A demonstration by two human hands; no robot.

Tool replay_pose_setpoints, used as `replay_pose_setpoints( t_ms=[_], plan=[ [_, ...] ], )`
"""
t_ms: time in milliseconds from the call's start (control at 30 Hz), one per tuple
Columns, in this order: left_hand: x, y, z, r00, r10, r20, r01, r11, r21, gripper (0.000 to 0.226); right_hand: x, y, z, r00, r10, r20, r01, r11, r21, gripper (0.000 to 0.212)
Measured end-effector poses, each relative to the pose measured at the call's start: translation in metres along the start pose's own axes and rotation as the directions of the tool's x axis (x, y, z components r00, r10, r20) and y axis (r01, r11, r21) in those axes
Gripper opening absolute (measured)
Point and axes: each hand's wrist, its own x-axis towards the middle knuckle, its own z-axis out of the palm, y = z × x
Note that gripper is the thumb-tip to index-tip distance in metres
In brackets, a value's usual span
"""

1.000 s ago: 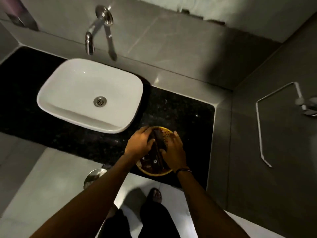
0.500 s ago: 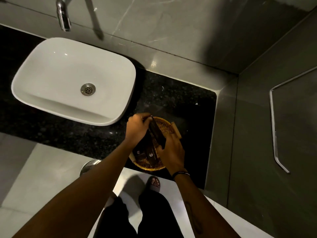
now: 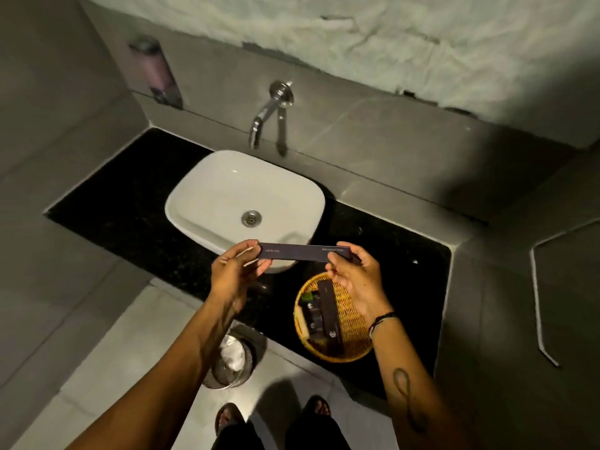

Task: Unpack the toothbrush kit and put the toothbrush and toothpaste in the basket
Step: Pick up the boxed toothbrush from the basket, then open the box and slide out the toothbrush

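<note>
Dark card, long and flat: that's the kit box (image 3: 305, 252), and you've got it level in the air, over the desk's (image 3: 136, 203) front edge between the sink (image 3: 227, 190) and the basket (image 3: 352, 315). Your left hand (image 3: 233, 274) has its grip closed on the box's left end, thumb on top, fingers curled beneath. Your right hand (image 3: 358, 279) pinches the right end, fingertips tight on the flap there. The woven basket sits at the desk's front right, just below your right hand, with a second box (image 3: 329, 316) and small dark bottles (image 3: 313, 315) lying in it. Toothbrush and toothpaste aren't visible. Down on the floor, a bin (image 3: 229, 362) stands under the desk's front edge.
</note>
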Motion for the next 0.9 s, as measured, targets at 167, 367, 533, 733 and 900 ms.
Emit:
replay_pose_setpoints(
  t_ms=[167, 367, 533, 733, 900],
  plan=[
    [-0.028, 0.043, -0.021, 0.975, 0.210, -0.069, -0.213, 0.976, -0.047, 0.015, -0.006, -0.008, 0.085, 0.987, 0.077, 0.138, -0.116, 0.947, 0.300, 0.036],
    [-0.056, 0.082, -0.044, 0.904, 0.385, -0.188, -0.394, 0.919, -0.012, 0.016, -0.021, -0.015, 0.153, 0.972, 0.052, 0.230, -0.119, 0.949, 0.292, 0.036],
    [-0.074, 0.104, -0.058, 0.874, 0.430, -0.227, -0.456, 0.886, -0.078, 0.008, -0.036, -0.032, 0.188, 0.962, -0.064, 0.266, 0.013, 0.982, 0.188, 0.043],
    [-0.075, 0.113, -0.070, 0.870, 0.372, -0.322, -0.437, 0.886, -0.156, 0.023, -0.062, -0.056, 0.230, 0.931, -0.190, 0.311, 0.197, 0.980, 0.009, 0.036],
    [-0.067, 0.121, -0.077, 0.976, 0.133, -0.170, -0.202, 0.841, -0.501, 0.029, -0.081, -0.063, 0.260, 0.835, -0.328, 0.442, 0.437, 0.884, -0.168, 0.017]
  ],
)
